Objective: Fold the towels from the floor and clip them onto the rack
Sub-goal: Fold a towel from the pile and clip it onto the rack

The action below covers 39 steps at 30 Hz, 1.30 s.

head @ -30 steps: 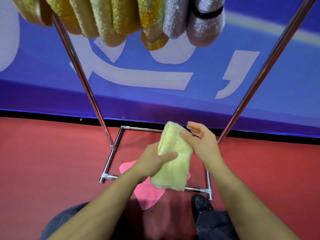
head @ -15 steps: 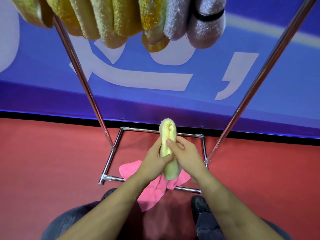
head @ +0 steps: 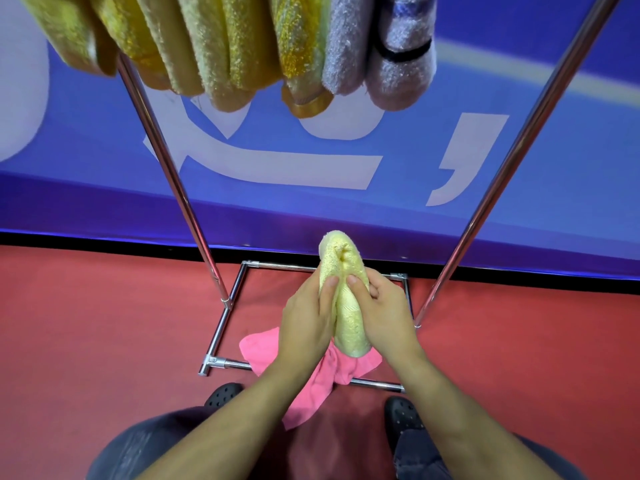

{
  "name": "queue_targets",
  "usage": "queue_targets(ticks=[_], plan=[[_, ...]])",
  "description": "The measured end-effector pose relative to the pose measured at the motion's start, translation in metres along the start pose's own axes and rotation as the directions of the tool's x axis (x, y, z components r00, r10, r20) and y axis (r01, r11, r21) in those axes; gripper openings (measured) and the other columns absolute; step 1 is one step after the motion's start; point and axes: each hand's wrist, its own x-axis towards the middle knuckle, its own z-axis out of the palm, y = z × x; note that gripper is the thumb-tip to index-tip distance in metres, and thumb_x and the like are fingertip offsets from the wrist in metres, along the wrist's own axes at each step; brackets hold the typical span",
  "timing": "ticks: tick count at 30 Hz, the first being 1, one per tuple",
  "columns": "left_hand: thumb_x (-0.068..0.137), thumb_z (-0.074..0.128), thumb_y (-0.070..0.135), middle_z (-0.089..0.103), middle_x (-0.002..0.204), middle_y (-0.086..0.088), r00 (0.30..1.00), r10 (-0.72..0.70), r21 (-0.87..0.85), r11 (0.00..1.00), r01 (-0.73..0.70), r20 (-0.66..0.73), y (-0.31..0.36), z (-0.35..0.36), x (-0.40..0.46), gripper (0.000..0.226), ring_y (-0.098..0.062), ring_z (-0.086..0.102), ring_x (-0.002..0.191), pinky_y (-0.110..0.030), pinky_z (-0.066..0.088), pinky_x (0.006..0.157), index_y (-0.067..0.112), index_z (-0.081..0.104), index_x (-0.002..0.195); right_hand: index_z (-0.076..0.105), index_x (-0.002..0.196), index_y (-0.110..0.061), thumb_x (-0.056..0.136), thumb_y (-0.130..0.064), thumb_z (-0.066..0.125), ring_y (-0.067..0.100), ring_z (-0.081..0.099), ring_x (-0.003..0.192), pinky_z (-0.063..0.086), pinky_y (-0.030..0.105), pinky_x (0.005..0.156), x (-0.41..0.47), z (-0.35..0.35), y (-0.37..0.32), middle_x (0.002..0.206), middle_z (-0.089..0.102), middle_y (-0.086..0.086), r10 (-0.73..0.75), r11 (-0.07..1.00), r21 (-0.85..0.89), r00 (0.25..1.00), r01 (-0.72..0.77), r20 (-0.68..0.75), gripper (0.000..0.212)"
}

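The rack's (head: 194, 216) top was cut off. Above its base, both hands, left (head: 304, 320) and right (head: 384, 313), squeezed a yellow towel (head: 346, 306), partly hiding a pink towel (head: 263, 348) on red floor (head: 104, 323).

Looks like an indoor hall or sports-type venue, not a home: smooth red floor (head: 86, 341), big blue banner (head: 381, 209) with large white lettering along the wall. Portable chrome rack (head: 180, 188) stands on it, folded towels (head: 221, 46) hanging in a row.
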Motion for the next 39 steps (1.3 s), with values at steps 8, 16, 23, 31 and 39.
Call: queue_targets(ticks=[8,16,23,31,39], plan=[[0.108,0.037,0.046,0.059,0.067,0.015,0.993,0.087,0.067,0.994,-0.082,-0.08,0.065,-0.017,0.002,0.028,-0.004,0.055,0.066,-0.02,0.032,0.06,0.033,0.058,0.094,0.072,0.115,-0.026,0.099,-0.024,0.062,0.003,0.071,0.097,0.056,0.035,0.09,-0.015,-0.035,-0.054,0.101,0.077,-0.014,-0.117,0.991,0.043,0.968,0.13,-0.222,0.019],[0.107,0.035,0.042,0.07,0.085,-0.004,0.943,0.239,-0.039,0.966,-0.255,-0.233,0.191,-0.035,-0.005,0.037,-0.034,0.062,0.086,-0.04,0.041,0.068,0.019,0.063,0.103,0.069,0.117,-0.034,0.102,-0.026,0.056,-0.003,0.067,0.103,0.051,0.023,0.089,-0.031,-0.088,-0.144,0.108,0.073,-0.025,-0.273,0.946,0.001,0.803,0.323,-0.53,0.022],[0.108,0.035,0.039,0.068,0.088,-0.007,0.897,0.246,-0.162,0.933,-0.322,-0.368,0.293,-0.043,0.001,0.034,-0.035,0.06,0.088,-0.042,0.041,0.07,0.019,0.061,0.097,0.068,0.124,-0.027,0.103,-0.026,0.052,0.002,0.065,0.106,0.05,0.019,0.089,-0.03,-0.131,-0.234,0.114,0.073,-0.014,-0.429,0.881,-0.099,0.693,0.462,-0.58,0.026],[0.109,0.031,0.042,0.069,0.091,-0.012,0.852,0.191,-0.204,0.924,-0.324,-0.487,0.356,-0.057,0.038,0.045,-0.037,0.062,0.093,-0.046,0.048,0.08,0.012,0.063,0.099,0.07,0.122,-0.024,0.102,-0.025,0.052,0.012,0.066,0.098,0.051,0.03,0.083,-0.003,-0.144,-0.306,0.108,0.076,-0.008,-0.529,0.833,-0.219,0.615,0.508,-0.585,0.027],[0.11,0.029,0.043,0.069,0.102,-0.017,0.861,0.131,-0.168,0.956,-0.242,-0.491,0.361,-0.056,0.074,0.047,-0.04,0.062,0.098,-0.039,0.038,0.072,0.011,0.063,0.108,0.067,0.124,-0.029,0.105,-0.029,0.046,0.021,0.064,0.099,0.035,0.027,0.069,0.027,-0.145,-0.312,0.109,0.075,-0.003,-0.536,0.844,-0.323,0.649,0.428,-0.54,0.028]])
